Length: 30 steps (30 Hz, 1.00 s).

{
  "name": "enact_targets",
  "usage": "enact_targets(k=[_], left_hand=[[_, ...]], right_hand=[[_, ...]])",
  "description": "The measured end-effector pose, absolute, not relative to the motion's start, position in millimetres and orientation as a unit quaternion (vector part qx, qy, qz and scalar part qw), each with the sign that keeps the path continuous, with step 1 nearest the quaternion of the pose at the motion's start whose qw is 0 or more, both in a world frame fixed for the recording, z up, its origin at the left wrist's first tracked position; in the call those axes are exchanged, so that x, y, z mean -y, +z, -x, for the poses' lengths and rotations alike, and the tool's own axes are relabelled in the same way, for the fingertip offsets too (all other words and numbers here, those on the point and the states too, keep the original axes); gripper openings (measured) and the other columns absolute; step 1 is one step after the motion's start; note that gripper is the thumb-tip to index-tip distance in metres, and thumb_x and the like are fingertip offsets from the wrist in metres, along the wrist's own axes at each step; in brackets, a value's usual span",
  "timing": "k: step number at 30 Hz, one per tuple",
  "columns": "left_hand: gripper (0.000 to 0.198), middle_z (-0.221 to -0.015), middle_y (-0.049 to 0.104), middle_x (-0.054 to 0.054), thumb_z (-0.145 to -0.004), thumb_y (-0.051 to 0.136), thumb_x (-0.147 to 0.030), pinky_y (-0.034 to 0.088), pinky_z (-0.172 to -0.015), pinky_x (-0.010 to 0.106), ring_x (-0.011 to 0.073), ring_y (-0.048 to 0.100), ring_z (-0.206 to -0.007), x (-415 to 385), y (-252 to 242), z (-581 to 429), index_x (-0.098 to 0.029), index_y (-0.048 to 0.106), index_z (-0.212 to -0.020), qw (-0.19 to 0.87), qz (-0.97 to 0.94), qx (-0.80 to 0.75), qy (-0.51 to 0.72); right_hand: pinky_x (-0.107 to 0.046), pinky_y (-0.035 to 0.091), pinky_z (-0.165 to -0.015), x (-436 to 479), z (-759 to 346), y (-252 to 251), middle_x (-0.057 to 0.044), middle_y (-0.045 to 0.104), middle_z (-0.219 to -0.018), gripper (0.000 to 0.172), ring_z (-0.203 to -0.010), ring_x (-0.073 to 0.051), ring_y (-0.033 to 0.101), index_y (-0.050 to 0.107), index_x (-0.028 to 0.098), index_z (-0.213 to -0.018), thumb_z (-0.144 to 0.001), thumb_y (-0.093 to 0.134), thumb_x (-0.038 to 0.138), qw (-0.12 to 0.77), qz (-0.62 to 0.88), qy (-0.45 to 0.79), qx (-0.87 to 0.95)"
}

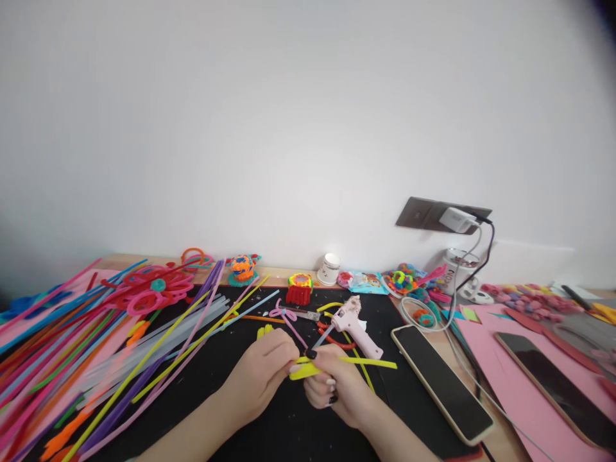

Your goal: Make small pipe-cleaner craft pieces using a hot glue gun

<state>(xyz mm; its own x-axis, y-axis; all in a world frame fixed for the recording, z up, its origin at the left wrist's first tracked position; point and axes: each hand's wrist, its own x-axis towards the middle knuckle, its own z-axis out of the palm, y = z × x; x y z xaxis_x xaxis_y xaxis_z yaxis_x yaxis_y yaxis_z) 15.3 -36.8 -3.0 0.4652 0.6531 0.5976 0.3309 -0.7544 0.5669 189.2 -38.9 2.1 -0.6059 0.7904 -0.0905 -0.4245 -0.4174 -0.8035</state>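
My left hand (269, 362) and my right hand (334, 378) meet over the black mat, both pinching yellow pipe cleaners (304, 370). A loose yellow end sticks out to the right past my right hand, and a bunched yellow part shows above my left knuckles. The fingers hide how the pieces join between the hands. Just beyond them lies a pale pink glue gun (359, 330). A purple pipe cleaner with a bow-like loop (283, 313) and a pair of scissors (308, 314) rest near it.
Many coloured pipe cleaners (62, 359) and clear glue sticks (163, 346) spread across the left. A white paper cup (329, 269) and small pipe-cleaner crafts (243, 269) line the wall. Two phones (443, 385) lie at right, with a cable (462, 359) between them and pink paper (500, 366).
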Motion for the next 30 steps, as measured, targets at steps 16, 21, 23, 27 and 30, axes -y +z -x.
enact_targets(k=[16, 21, 23, 27, 30], left_hand=[[0.029, -0.066, 0.054, 0.004, -0.093, 0.036, -0.015, 0.038, -0.062, 0.028, 0.0165, 0.046, -0.065, 36, -6, -18, -0.018, 0.057, -0.072, 0.077, -0.862, -0.272, 0.42], [0.027, -0.075, 0.058, 0.005, -0.094, 0.035, -0.02, 0.041, -0.067, 0.028, 0.0175, 0.052, -0.071, 40, 3, -19, -0.018, 0.059, -0.083, 0.231, -0.795, -0.32, 0.461], [0.025, -0.088, 0.062, 0.007, -0.094, 0.038, -0.026, 0.044, -0.074, 0.03, 0.0198, 0.057, -0.08, 41, 5, -21, -0.018, 0.062, -0.095, 0.319, -0.737, -0.355, 0.478], [0.023, -0.113, 0.062, 0.008, -0.086, 0.055, -0.036, 0.041, -0.093, 0.035, 0.0269, 0.055, -0.106, 42, 2, -29, -0.022, 0.073, -0.081, 0.452, -0.652, -0.382, 0.474], [0.036, -0.115, 0.062, 0.007, -0.085, 0.054, -0.039, 0.038, -0.098, 0.038, 0.0277, 0.053, -0.11, 42, -2, -34, -0.021, 0.071, -0.058, 0.526, -0.609, -0.362, 0.47]], right_hand=[[-0.022, 0.011, -0.038, 38, -189, 3, 0.01, 0.028, -0.036, 0.046, -0.032, -0.002, 0.02, 0.03, 0.02, -0.046, -0.079, 0.06, 0.031, 0.369, 0.246, 0.813, 0.377], [-0.023, 0.012, -0.04, 37, -189, -2, 0.01, 0.028, -0.041, 0.044, -0.036, -0.004, 0.019, 0.035, 0.02, -0.049, -0.08, 0.06, 0.038, 0.405, 0.26, 0.776, 0.408], [-0.024, 0.014, -0.042, 38, -188, -3, 0.008, 0.03, -0.045, 0.044, -0.04, -0.006, 0.021, 0.039, 0.02, -0.052, -0.083, 0.057, 0.046, 0.446, 0.292, 0.71, 0.459], [-0.026, 0.02, -0.047, 42, -186, -2, 0.003, 0.037, -0.053, 0.048, -0.049, -0.01, 0.03, 0.045, 0.018, -0.056, -0.088, 0.046, 0.054, 0.45, 0.358, 0.545, 0.61], [-0.026, 0.024, -0.047, 46, -185, 0, 0.003, 0.039, -0.054, 0.049, -0.048, -0.01, 0.033, 0.049, 0.018, -0.058, -0.092, 0.039, 0.052, 0.428, 0.358, 0.481, 0.676]])
